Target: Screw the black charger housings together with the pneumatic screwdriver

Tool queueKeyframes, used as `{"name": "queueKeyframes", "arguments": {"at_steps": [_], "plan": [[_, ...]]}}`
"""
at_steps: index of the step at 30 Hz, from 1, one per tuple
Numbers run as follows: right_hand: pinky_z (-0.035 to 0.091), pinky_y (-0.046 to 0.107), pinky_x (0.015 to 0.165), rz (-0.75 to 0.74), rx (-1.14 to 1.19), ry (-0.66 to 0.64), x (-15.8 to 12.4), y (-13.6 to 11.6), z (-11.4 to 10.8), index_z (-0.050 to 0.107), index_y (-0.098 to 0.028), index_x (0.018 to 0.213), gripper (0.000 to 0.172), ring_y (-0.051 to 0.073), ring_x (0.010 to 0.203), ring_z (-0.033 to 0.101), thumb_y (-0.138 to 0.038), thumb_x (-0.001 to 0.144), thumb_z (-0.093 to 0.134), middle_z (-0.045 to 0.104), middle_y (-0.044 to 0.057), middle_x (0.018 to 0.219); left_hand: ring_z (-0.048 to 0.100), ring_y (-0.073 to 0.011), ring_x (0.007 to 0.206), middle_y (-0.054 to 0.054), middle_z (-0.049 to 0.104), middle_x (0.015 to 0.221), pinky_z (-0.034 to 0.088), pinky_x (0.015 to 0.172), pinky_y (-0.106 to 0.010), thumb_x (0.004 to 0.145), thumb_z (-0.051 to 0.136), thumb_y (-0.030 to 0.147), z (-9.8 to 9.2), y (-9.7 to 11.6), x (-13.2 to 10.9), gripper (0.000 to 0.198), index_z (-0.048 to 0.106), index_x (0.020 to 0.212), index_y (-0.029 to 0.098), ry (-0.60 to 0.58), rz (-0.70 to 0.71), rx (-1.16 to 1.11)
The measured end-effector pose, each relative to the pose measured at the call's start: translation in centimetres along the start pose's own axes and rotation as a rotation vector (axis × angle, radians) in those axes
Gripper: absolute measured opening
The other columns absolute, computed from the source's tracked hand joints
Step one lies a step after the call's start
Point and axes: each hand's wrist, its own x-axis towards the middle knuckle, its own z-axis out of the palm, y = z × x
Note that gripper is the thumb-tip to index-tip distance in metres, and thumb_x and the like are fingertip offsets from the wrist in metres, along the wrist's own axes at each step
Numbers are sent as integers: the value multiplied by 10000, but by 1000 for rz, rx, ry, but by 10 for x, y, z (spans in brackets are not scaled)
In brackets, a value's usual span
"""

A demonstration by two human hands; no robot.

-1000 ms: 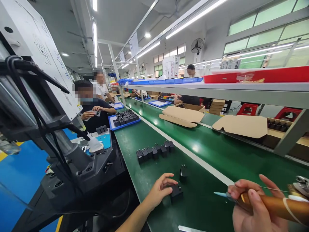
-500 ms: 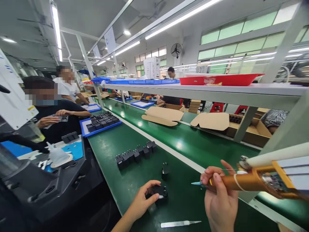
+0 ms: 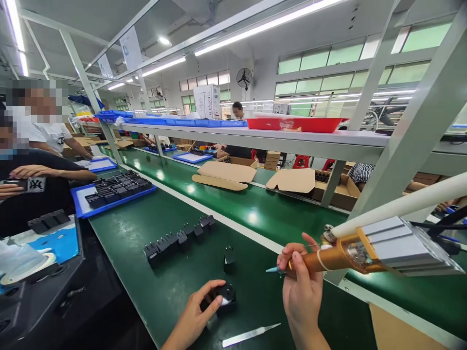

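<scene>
My left hand (image 3: 190,311) has its thumb and fingers around a black plug adapter (image 3: 227,293) at the near part of the green bench. A white patch shows beside the thumb. My right hand (image 3: 302,296) grips the front of a copper-coloured, gun-like tool (image 3: 337,256) with a light blue pointed tip. That tip is to the right of the held adapter and apart from it. Another black adapter (image 3: 229,260) stands alone behind it, prongs up. Farther left is a slanting row of several black adapters (image 3: 178,239). Silver tweezers (image 3: 248,335) lie between my hands.
A blue tray (image 3: 120,209) full of black adapters sits at the bench's left side, near a seated person (image 3: 36,180). Brown cardboard flaps (image 3: 222,176) lie beyond a white strip. Overhead, a shelf (image 3: 219,141) bears a red tray (image 3: 292,125). A slanted metal post (image 3: 401,141) rises at right.
The view has turned to the right, so the bench and its things appear farther left. Both hands keep their holds. More of the tool's silver finned rear block shows.
</scene>
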Motion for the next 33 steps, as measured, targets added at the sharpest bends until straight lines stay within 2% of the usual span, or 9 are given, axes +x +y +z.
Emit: {"name": "queueKeyframes", "arguments": {"at_steps": [5,8,13,17,21,24,28,31,33], "plan": [[447,276,578,1,-22,5,0,0,0,477,-287,1228,385,103,563,518,-345,872,613,600,-36,770,599,-204,873,-22,688,1133,491,805,-306,893,505,589,6,9,5,494,619,1288,314,-76,-19,51],[452,275,586,-6,-18,5,-1,0,-1,477,-292,1213,369,99,564,521,-348,874,611,601,-39,779,621,-209,957,-27,658,1242,497,834,-299,936,467,533,13,23,15,452,596,1321,333,-159,76,92],[456,283,586,-21,-27,16,1,4,-2,472,-284,1221,371,99,558,518,-347,878,601,597,-37,781,628,-241,1095,-59,651,1288,486,936,-339,953,472,407,34,53,55,414,589,1327,274,-222,293,195],[451,276,582,-47,-35,19,3,5,-2,477,-285,1204,353,94,551,513,-328,876,599,590,-45,772,643,-251,1086,-83,690,1212,472,976,-374,921,528,338,50,73,93,384,616,1277,223,-298,417,168],[445,272,580,-82,-17,27,8,5,-3,492,-286,1178,330,88,541,501,-300,865,595,591,-52,764,661,-224,1001,-78,695,1164,507,916,-365,922,543,372,60,67,111,381,607,1257,201,-348,384,3],[440,268,576,-82,-28,43,14,5,-6,507,-285,1165,316,86,539,501,-278,861,592,598,-52,761,625,-231,1118,-80,673,1191,503,957,-385,919,558,375,63,54,111,409,571,1295,215,-351,294,-125],[440,274,571,-103,-70,82,22,6,-11,512,-282,1158,309,86,524,490,-277,857,580,592,-53,759,564,-246,1234,-92,629,1282,485,1011,-420,905,592,363,67,47,106,480,509,1362,241,-411,309,-252],[434,272,562,-123,-100,117,26,7,-14,513,-278,1146,302,86,520,486,-281,851,578,586,-53,754,612,-232,1148,-82,627,1288,480,1007,-415,905,590,390,70,46,107,448,544,1324,239,-419,289,-270],[432,272,561,-125,-107,133,28,8,-15,519,-274,1134,291,86,522,487,-281,849,578,582,-52,750,640,-216,1059,-77,664,1200,484,969,-390,903,581,413,72,43,111,423,570,1279,220,-390,237,-294]]}}
